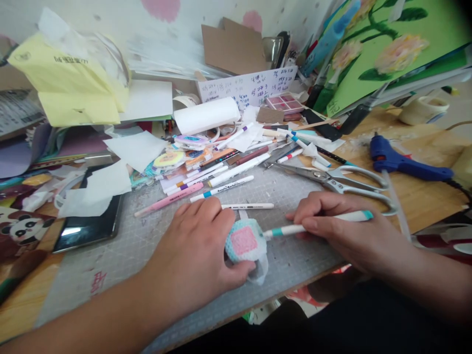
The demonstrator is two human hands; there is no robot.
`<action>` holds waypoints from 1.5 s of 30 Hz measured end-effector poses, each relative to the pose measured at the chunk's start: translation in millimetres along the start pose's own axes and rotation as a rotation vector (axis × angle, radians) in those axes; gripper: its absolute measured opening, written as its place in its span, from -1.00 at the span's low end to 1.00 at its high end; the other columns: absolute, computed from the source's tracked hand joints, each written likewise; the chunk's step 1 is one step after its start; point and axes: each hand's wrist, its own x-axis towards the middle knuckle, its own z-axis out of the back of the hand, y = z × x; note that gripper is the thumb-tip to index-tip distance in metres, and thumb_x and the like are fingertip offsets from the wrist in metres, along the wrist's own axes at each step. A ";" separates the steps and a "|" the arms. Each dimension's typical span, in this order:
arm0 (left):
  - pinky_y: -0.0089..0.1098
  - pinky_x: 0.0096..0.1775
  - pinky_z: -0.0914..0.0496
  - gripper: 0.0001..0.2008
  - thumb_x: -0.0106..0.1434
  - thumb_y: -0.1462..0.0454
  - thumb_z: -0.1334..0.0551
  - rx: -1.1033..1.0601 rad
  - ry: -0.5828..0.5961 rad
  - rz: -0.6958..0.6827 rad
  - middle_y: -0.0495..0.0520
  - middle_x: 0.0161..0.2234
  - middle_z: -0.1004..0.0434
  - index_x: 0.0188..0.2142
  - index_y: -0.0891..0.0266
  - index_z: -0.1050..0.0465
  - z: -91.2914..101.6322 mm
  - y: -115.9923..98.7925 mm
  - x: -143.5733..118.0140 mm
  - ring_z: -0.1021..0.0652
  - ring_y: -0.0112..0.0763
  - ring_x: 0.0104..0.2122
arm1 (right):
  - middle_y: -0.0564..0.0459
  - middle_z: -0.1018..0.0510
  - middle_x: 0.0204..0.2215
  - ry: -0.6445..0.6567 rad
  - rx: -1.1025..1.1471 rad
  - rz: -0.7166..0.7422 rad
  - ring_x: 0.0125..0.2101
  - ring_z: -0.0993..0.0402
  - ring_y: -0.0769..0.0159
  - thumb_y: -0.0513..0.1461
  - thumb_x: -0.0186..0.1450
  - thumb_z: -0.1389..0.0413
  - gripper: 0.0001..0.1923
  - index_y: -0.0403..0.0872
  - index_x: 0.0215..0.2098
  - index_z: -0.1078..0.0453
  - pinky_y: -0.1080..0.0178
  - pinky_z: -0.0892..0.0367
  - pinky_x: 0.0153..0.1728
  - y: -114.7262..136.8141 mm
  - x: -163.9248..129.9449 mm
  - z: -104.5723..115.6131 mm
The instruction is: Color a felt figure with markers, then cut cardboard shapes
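My left hand [201, 241] grips a small rounded piece [243, 240], light blue with a pink square on its face; what it is I cannot tell. A thin translucent flap hangs from its lower right edge. Between the fingers of my right hand [332, 221] is a white marker [320, 224] with teal bands, its tip at the right edge of the piece. Just behind the piece lies another white marker [249, 206]. Further back rest an acrylic marker [223, 188] and a pink pen [169, 200].
Grey cutting mat [121, 280] under my hands. Scissors [339, 179] and a blue glue gun [409, 162] lie to the right. A black tablet [110, 221] partly under paper is on the left. Behind are a white roll [206, 115], heaped pens and a yellow bag [73, 83].
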 end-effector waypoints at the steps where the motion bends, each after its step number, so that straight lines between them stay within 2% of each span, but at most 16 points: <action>1: -0.02 -0.15 -0.30 -0.65 -0.01 0.02 -0.32 0.001 -0.004 -0.001 0.13 -0.27 -0.36 -0.33 0.19 -0.39 0.1 0.0 -0.2 -0.41 -0.02 -0.21 | 0.13 -0.50 -0.59 0.013 -0.006 -0.010 -0.51 -0.35 0.34 -0.16 0.15 -0.24 -0.84 0.00 -0.56 -0.46 0.34 -0.19 -0.51 0.3 0.5 -0.4; 5: -0.02 -0.15 -0.30 -0.64 -0.01 0.01 -0.32 0.008 -0.015 -0.010 0.12 -0.28 -0.36 -0.33 0.18 -0.38 -0.1 0.1 -0.7 -0.42 -0.03 -0.21 | 0.14 -0.52 -0.57 0.002 -0.027 0.005 -0.52 -0.36 0.36 -0.15 0.16 -0.23 -0.87 0.00 -0.52 -0.47 0.35 -0.20 -0.51 2.0 1.0 -1.2; 8: -0.03 -0.16 -0.31 -0.66 -0.01 0.03 -0.32 0.015 -0.019 -0.012 0.12 -0.28 -0.35 -0.34 0.18 -0.38 -0.8 -0.1 -0.4 -0.41 -0.03 -0.22 | 0.13 -0.52 -0.59 0.043 -0.073 -0.006 -0.53 -0.37 0.34 -0.16 0.13 -0.24 -0.86 -0.01 -0.56 -0.45 0.35 -0.21 -0.52 4.3 -0.3 -1.6; 10: -0.02 -0.15 -0.31 -0.65 -0.01 0.02 -0.32 0.013 -0.023 -0.016 0.12 -0.28 -0.35 -0.33 0.19 -0.38 -1.2 -0.2 -0.3 -0.41 -0.03 -0.22 | 0.13 -0.52 -0.59 0.018 -0.091 -0.001 -0.53 -0.38 0.34 -0.15 0.13 -0.23 -0.85 0.00 -0.55 -0.45 0.35 -0.21 -0.53 5.8 -1.5 -1.8; 16: -0.02 -0.16 -0.31 -0.66 -0.02 0.03 -0.33 0.013 -0.019 -0.009 0.12 -0.29 -0.35 -0.35 0.18 -0.36 -0.2 -0.1 -0.9 -0.41 -0.04 -0.22 | 0.09 -0.53 -0.58 0.051 -0.150 -0.014 -0.40 -0.48 0.21 -0.13 0.13 -0.21 -0.85 0.01 -0.55 -0.45 0.33 -0.23 -0.54 7.6 -4.4 -1.9; 18: -0.02 -0.15 -0.31 -0.65 -0.03 0.03 -0.33 0.014 -0.017 -0.008 0.12 -0.28 -0.35 -0.34 0.18 -0.36 0.1 -0.2 -0.4 -0.41 -0.03 -0.22 | 0.11 -0.53 -0.57 0.040 -0.154 -0.004 -0.42 -0.48 0.24 -0.13 0.16 -0.19 -0.85 0.01 -0.53 -0.45 0.33 -0.24 -0.53 7.2 -4.5 -1.7; 21: -0.02 -0.16 -0.32 -0.66 -0.02 0.03 -0.33 0.018 -0.013 -0.008 0.12 -0.29 -0.35 -0.35 0.19 -0.36 0.2 -0.5 0.8 -0.41 -0.04 -0.23 | 0.12 -0.50 -0.59 0.088 -0.147 -0.012 -0.48 -0.45 0.27 -0.14 0.15 -0.19 -0.83 0.00 -0.57 -0.43 0.33 -0.25 -0.54 6.8 -4.4 -1.4; 25: -0.02 -0.15 -0.32 -0.65 -0.02 0.02 -0.32 0.018 -0.009 -0.005 0.12 -0.28 -0.35 -0.34 0.19 -0.36 0.5 -0.6 1.3 -0.41 -0.03 -0.22 | 0.11 -0.53 -0.55 0.041 -0.161 0.000 -0.45 -0.47 0.26 -0.14 0.18 -0.19 -0.84 0.01 -0.52 -0.44 0.32 -0.30 -0.50 7.3 -5.7 -1.0; 29: -0.01 -0.15 -0.32 -0.65 -0.01 0.03 -0.32 0.020 -0.002 -0.010 0.13 -0.28 -0.36 -0.35 0.20 -0.37 1.7 -0.3 0.4 -0.42 -0.02 -0.21 | 0.09 -0.52 -0.57 0.081 -0.167 0.012 -0.47 -0.47 0.23 -0.12 0.17 -0.20 -0.82 0.01 -0.55 -0.44 0.28 -0.33 -0.48 6.4 -7.4 0.5; 31: -0.01 -0.14 -0.32 -0.64 -0.01 0.01 -0.32 0.017 0.001 -0.014 0.14 -0.27 -0.36 -0.33 0.20 -0.38 2.1 -0.4 0.0 -0.42 -0.01 -0.20 | 0.08 -0.53 -0.56 0.044 -0.161 0.015 -0.43 -0.49 0.19 -0.10 0.18 -0.20 -0.82 0.02 -0.52 -0.45 0.27 -0.35 -0.46 5.2 -7.4 1.4; 36: -0.03 -0.15 -0.31 -0.64 -0.01 0.01 -0.32 0.022 0.007 -0.007 0.13 -0.27 -0.35 -0.34 0.20 -0.38 3.0 -1.9 0.7 -0.42 -0.01 -0.20 | 0.08 -0.52 -0.57 0.053 -0.151 0.014 -0.38 -0.51 0.16 -0.11 0.17 -0.21 -0.81 0.01 -0.55 -0.45 0.26 -0.36 -0.41 3.3 -7.2 2.0; 40: -0.04 -0.15 -0.31 -0.64 0.01 0.01 -0.31 0.022 0.016 -0.006 0.13 -0.27 -0.35 -0.33 0.20 -0.38 3.5 -2.3 0.8 -0.41 -0.01 -0.20 | 0.08 -0.54 -0.54 0.059 -0.158 0.011 -0.24 -0.52 0.10 -0.10 0.17 -0.22 -0.80 0.01 -0.55 -0.45 0.26 -0.37 -0.30 3.0 -7.5 1.8; 45: -0.04 -0.14 -0.30 -0.65 0.00 0.02 -0.31 0.011 0.016 -0.008 0.12 -0.28 -0.35 -0.33 0.20 -0.38 3.4 -2.0 0.3 -0.41 -0.03 -0.20 | 0.08 -0.56 -0.53 0.044 -0.156 0.023 -0.12 -0.50 0.08 -0.10 0.18 -0.22 -0.82 0.02 -0.53 -0.46 0.28 -0.36 -0.26 2.2 -6.9 2.2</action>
